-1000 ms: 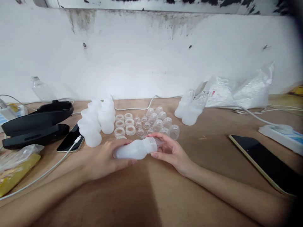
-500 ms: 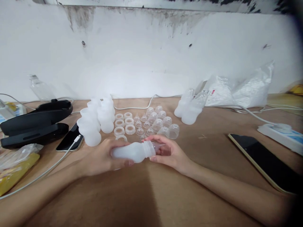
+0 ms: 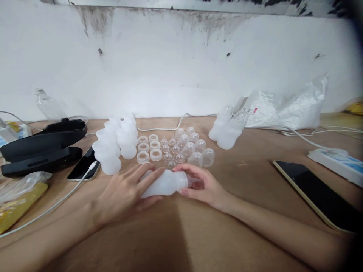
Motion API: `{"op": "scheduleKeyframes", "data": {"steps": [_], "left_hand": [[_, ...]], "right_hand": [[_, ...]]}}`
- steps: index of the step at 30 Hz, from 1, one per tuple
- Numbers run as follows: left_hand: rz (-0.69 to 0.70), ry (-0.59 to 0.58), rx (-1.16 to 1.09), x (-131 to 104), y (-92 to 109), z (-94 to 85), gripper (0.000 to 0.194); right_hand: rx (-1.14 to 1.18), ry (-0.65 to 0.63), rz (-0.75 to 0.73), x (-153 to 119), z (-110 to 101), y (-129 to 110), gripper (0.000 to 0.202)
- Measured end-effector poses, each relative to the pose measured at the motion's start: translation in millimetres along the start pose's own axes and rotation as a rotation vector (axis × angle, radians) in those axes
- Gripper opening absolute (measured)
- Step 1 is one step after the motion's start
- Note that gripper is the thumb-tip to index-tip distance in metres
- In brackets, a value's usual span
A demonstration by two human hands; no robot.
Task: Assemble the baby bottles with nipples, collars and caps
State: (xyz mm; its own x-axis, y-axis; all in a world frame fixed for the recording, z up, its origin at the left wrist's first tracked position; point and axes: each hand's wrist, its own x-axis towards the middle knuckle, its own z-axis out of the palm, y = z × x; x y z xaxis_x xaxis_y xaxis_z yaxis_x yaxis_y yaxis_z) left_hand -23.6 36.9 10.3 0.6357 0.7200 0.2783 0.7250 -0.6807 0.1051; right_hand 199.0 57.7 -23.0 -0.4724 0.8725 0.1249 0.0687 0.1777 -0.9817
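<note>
A frosted white baby bottle lies sideways between my hands, its collar end to the right and a clear nipple showing beyond the collar. My left hand is wrapped round the bottle's body, fingers over the top and thumb below. Around the collar, the fingers of my right hand are closed. Just behind are screw rings, clear nipples and domed clear caps in rows. White bottle bodies stand behind my left hand.
Two capped bottles stand at the back right before plastic bags. A phone and a power strip lie right. At left are a black case, another phone, a white cable and a yellow packet.
My left hand has shifted its grip on the bottle, its fingers now over the top. The bottle has turned slightly and moved a little right; my right hand stays at the collar.
</note>
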Motion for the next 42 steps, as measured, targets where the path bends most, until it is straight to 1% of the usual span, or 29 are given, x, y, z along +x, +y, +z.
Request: {"op": "scheduleKeyframes", "data": {"steps": [2,5,6,8,9,10,11,14,15,16,18,19,21,22,23,24,25,26,29,30,31,32,34,35,36,38,39,40,42], "left_hand": [[-0.051,0.034,-0.137,1.2,-0.4,-2.2,0.047],[-0.249,0.107,-0.341,5.1,-1.2,-9.8,0.043],[-0.315,0.099,-0.375,6.4,-1.8,-12.0,0.04],[-0.391,0.017,-0.412,8.1,-3.9,-14.0,0.036],[-0.386,-0.026,-0.421,8.3,-5.5,-13.3,0.035],[-0.344,-0.037,-0.415,7.8,-7.6,-11.4,0.033],[-0.269,-0.008,-0.387,6.7,-10.0,-8.6,0.032],[0.021,0.149,-0.209,1.6,-16.9,0.9,0.029],[0.074,0.182,-0.163,0.3,-18.1,2.5,0.035],[0.082,0.198,-0.145,-0.6,-18.6,2.8,0.043],[0.0,0.188,-0.185,-0.1,-17.0,-0.9,0.055],[-0.075,0.16,-0.217,1.1,-15.5,-4.4,0.052],[-0.23,0.029,-0.265,4.2,-12.3,-11.4,0.038],[-0.283,-0.041,-0.28,5.5,-11.4,-13.8,0.035],[-0.307,-0.092,-0.291,6.2,-11.4,-14.8,0.033],[-0.284,-0.108,-0.296,6.2,-12.4,-14.0,0.032],[-0.219,-0.079,-0.289,5.4,-14.3,-11.7,0.032],[-0.125,-0.021,-0.261,4.0,-16.9,-8.2,0.032],[0.196,0.156,-0.06,-1.7,-25.3,3.7,0.029],[0.258,0.19,-0.005,-3.0,-26.9,6.0,0.029],[0.274,0.209,0.014,-3.5,-27.5,6.8,0.032],[0.25,0.225,-0.004,-3.2,-27.1,5.9,0.038],[0.113,0.207,-0.11,-0.6,-24.0,-0.4,0.053],[0.024,0.158,-0.168,1.4,-21.8,-4.8,0.055],[-0.05,0.085,-0.218,3.3,-19.7,-9.4,0.051],[-0.146,-0.068,-0.297,6.1,-16.8,-16.3,0.038],[-0.163,-0.123,-0.324,6.6,-16.4,-17.8,0.035],[-0.161,-0.143,-0.336,6.4,-16.7,-17.7,0.035],[-0.094,-0.095,-0.297,4.2,-18.9,-13.0,0.037]], "right_hand": [[-0.001,0.024,-0.012,-0.6,-0.4,1.0,0.036],[0.015,0.086,-0.011,-1.3,-0.6,2.9,0.036],[0.016,0.105,-0.012,-1.3,-0.6,3.2,0.036],[0.005,0.117,-0.012,-1.2,-0.8,2.9,0.038],[-0.003,0.117,-0.008,-1.0,-1.0,2.5,0.038],[-0.007,0.118,-0.002,-0.7,-1.3,2.2,0.038],[-0.01,0.123,0.004,-0.4,-1.6,2.1,0.038],[0.002,0.137,0.013,0.3,-2.3,3.4,0.039],[0.011,0.135,0.01,0.4,-2.3,4.1,0.039],[0.02,0.129,0.005,0.4,-2.2,4.7,0.04],[0.028,0.122,-0.001,0.1,-1.7,5.2,0.039],[0.027,0.123,-0.004,-0.1,-1.4,5.0,0.039],[0.022,0.124,-0.007,-0.3,-1.1,3.8,0.039],[0.02,0.123,-0.006,-0.3,-1.1,3.1,0.039],[0.014,0.122,-0.005,-0.2,-1.3,2.4,0.039],[0.005,0.124,-0.003,-0.1,-1.6,1.9,0.04],[-0.006,0.128,0.002,0.0,-2.0,1.5,0.04],[-0.017,0.131,0.007,0.2,-2.5,1.4,0.04],[-0.022,0.116,0.017,0.3,-3.1,1.4,0.04],[-0.011,0.11,0.014,0.2,-3.0,1.4,0.04],[0.002,0.106,0.009,0.0,-2.6,1.3,0.04],[0.015,0.107,0.002,-0.3,-2.1,1.2,0.04],[0.042,0.117,-0.012,-0.9,-1.0,1.0,0.039],[0.052,0.117,-0.017,-1.1,-0.5,1.0,0.04],[0.059,0.114,-0.019,-1.2,0.0,1.0,0.04],[0.067,0.109,-0.02,-1.2,0.3,1.0,0.041],[0.063,0.107,-0.017,-1.1,0.3,0.9,0.042],[0.054,0.105,-0.012,-0.9,0.1,0.8,0.042],[0.031,0.105,-0.002,-0.6,-0.5,0.2,0.042]]}}
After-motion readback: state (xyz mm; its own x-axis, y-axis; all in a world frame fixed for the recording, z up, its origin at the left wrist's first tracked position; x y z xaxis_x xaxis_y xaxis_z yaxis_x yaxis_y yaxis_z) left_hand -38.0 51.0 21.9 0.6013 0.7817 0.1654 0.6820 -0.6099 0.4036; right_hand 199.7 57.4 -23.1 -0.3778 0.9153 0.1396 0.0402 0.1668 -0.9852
